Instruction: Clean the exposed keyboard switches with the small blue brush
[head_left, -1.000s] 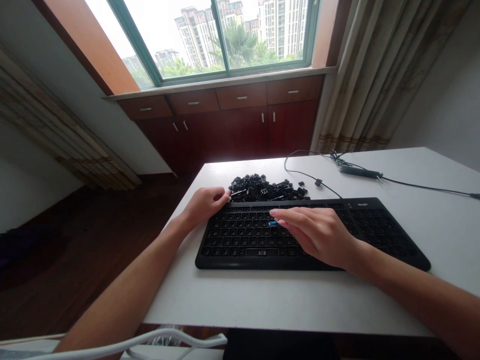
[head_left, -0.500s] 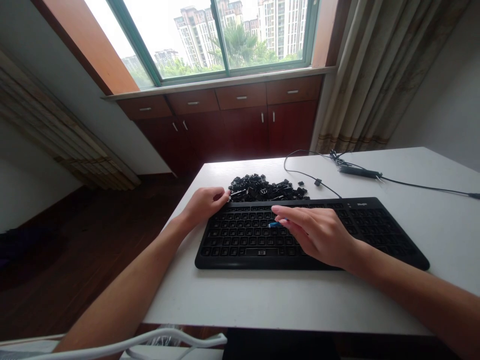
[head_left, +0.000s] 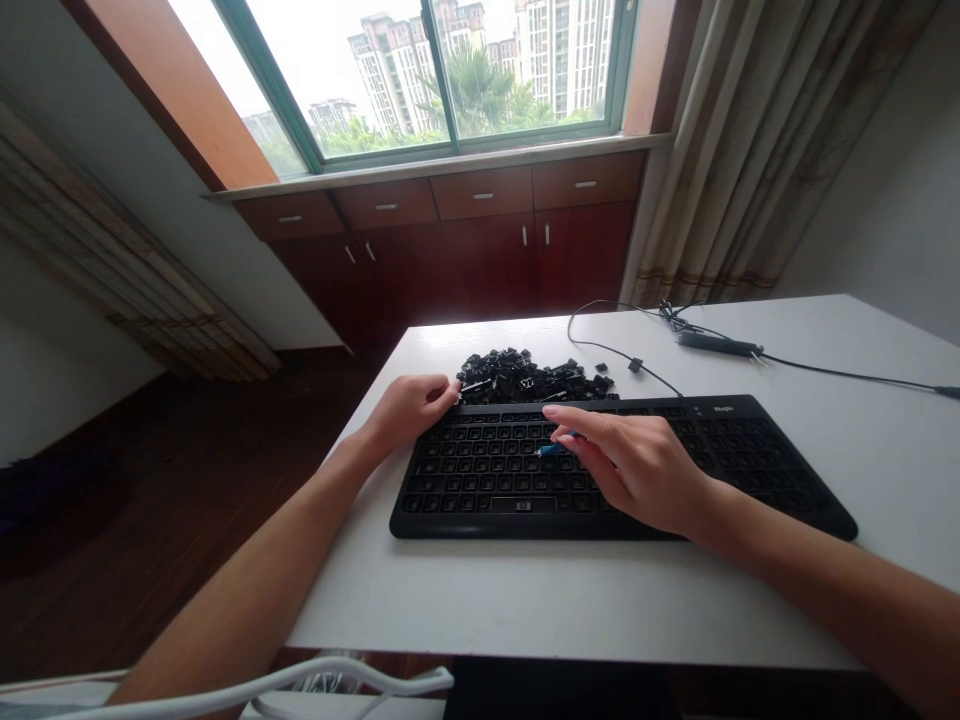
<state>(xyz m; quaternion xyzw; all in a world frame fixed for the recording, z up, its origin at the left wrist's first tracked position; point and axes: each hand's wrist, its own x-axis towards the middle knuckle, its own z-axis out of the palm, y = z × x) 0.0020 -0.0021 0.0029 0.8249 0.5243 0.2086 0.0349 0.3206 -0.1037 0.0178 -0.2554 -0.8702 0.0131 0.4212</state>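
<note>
A black keyboard (head_left: 750, 470) lies on the white table (head_left: 525, 600), most of its keycaps gone. My right hand (head_left: 637, 465) hovers over its middle rows, fingers pinched round a small blue tool (head_left: 551, 449) whose tip points left at the key bed. My left hand (head_left: 409, 408) rests curled on the keyboard's far left corner, fingers closed against its edge. A pile of loose black keycaps (head_left: 532, 377) sits just behind the keyboard.
The keyboard's black cable (head_left: 622, 352) loops across the far side of the table to a bundled cord (head_left: 720, 343) at the right. Dark wooden cabinets (head_left: 480, 240) stand under the window. A white chair rail (head_left: 300, 680) runs along the near left edge.
My right hand has lifted slightly and tilted, so the blue tool shows more between the fingers. The left hand and the keyboard have stayed put.
</note>
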